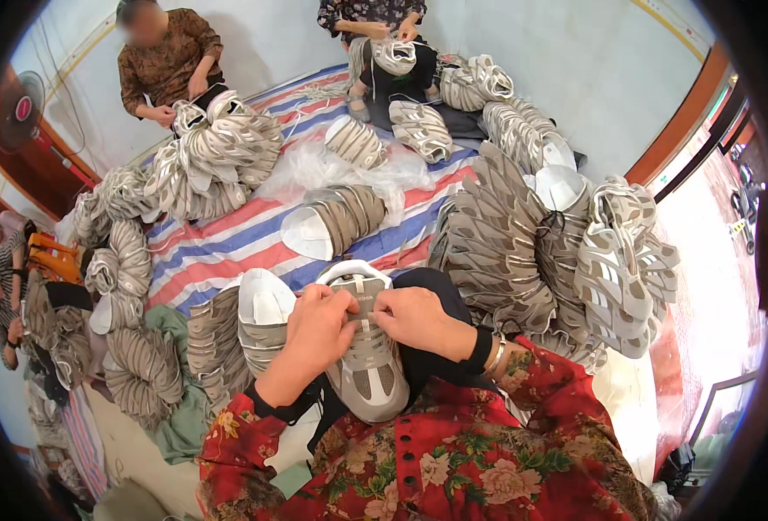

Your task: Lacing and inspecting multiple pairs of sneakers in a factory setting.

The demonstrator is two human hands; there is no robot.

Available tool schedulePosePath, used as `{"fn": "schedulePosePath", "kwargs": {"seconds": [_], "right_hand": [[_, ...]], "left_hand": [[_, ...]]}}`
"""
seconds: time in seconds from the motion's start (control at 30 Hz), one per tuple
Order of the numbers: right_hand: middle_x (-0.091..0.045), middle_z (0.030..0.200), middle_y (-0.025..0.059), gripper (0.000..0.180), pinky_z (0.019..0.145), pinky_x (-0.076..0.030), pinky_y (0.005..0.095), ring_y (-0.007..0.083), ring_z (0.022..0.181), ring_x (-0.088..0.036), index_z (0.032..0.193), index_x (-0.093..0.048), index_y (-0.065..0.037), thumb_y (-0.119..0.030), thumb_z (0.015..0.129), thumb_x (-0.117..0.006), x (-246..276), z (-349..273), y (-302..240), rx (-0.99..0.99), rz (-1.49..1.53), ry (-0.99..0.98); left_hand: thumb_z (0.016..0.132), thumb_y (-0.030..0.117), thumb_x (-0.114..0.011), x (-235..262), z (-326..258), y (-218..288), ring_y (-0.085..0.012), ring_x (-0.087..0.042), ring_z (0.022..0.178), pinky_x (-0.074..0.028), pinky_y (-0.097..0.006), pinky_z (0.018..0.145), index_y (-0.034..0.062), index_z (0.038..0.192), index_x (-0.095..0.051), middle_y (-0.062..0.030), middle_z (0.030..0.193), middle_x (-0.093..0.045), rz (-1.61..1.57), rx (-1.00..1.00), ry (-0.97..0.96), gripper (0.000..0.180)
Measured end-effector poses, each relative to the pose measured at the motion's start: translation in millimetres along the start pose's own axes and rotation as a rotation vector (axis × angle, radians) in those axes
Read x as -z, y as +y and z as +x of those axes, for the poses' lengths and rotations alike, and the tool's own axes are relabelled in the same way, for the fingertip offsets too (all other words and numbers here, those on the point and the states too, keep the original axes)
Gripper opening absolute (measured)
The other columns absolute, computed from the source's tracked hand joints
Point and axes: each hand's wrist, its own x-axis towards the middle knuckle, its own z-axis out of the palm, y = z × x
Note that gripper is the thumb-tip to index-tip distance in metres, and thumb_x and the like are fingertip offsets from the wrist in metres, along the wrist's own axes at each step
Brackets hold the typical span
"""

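And here, in the middle of the floor, a taupe shoe upper [372, 354] lies across the dark lap [425, 369], toe pointing back toward the wearer, collar facing out into the room. Light work for the wrists, I'd judge: no sole shows under it, so it should weigh little and flex easily. The rounded toe looks the stiffest part; the mesh and the padded tongue [365, 300] ought to give under a thumb. Nothing fragile, hardly slippery, though the open throat could splay if gripped on one side only. Best hold? Both edges of the throat, beside the tongue, and that is just where the hands are!

Left hand [317, 326] on one side, right hand [421, 321] on the other, fingers curled in narrow, tips near the middle. (What they pinch, lace or edge, I can't tell from here.)

Now the looks: taupe overlays, a darker mesh patch split by a pale strip over the toe, pale crossbars up the throat, white lining [355, 267] at the collar. Just to the left stands a stack of similar uppers [266, 314], white inside uppermost.
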Motion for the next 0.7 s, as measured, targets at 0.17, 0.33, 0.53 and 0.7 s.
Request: {"fn": "schedulePosePath", "kwargs": {"seconds": [0.17, 0.33, 0.53, 0.7], "right_hand": [[-0.061, 0.068, 0.0122, 0.013, 0.057, -0.048, 0.0351, 0.0251, 0.062, -0.061, 0.093, -0.06, -0.004, -0.011, 0.082, -0.057, -18.1, -14.4, 6.0, 0.009, 0.315, 0.062], [-0.062, 0.072, 0.0147, 0.016, 0.055, -0.047, 0.0338, 0.0223, 0.063, -0.062, 0.102, -0.056, -0.005, -0.015, 0.089, -0.055, -20.2, -47.0, -4.9, -0.244, 0.829, -0.117], [-0.063, 0.096, 0.0179, 0.031, 0.065, -0.052, 0.0432, 0.0349, 0.082, -0.063, 0.115, -0.05, -0.006, -0.017, 0.087, -0.056, -15.3, -63.0, -1.2, 0.132, 0.196, 0.086], [-0.061, 0.102, 0.0186, 0.054, 0.064, -0.052, 0.0422, 0.0337, 0.083, -0.063, 0.133, -0.036, -0.006, -0.02, 0.086, -0.059, -14.9, -65.9, 2.0, 0.136, 0.196, 0.019]], "left_hand": [[0.069, 0.005, -0.067, -17.5, -5.9, -4.4, -0.0287, -0.053, 0.095, -0.048, -0.041, 0.071, 0.0113, 0.09, -0.058, -0.0056, 0.087, -0.06, 0.044, -0.048, 0.222, 0.023], [0.07, 0.004, -0.065, -11.9, -3.2, -3.0, -0.0283, -0.054, 0.095, -0.047, -0.041, 0.073, 0.0102, 0.088, -0.059, -0.0055, 0.087, -0.059, -0.102, 0.024, 0.152, 0.02], [0.075, 0.005, -0.062, -2.9, -8.0, 13.0, -0.0276, -0.056, 0.092, -0.047, -0.041, 0.074, 0.0094, 0.09, -0.06, -0.0056, 0.084, -0.059, 0.041, -0.077, 0.155, 0.015], [0.08, 0.01, -0.062, -15.4, -22.2, 18.8, -0.0283, -0.06, 0.079, -0.049, -0.039, 0.064, 0.0094, 0.091, -0.06, -0.0073, 0.08, -0.056, 0.09, 0.084, 0.155, 0.011]]}}
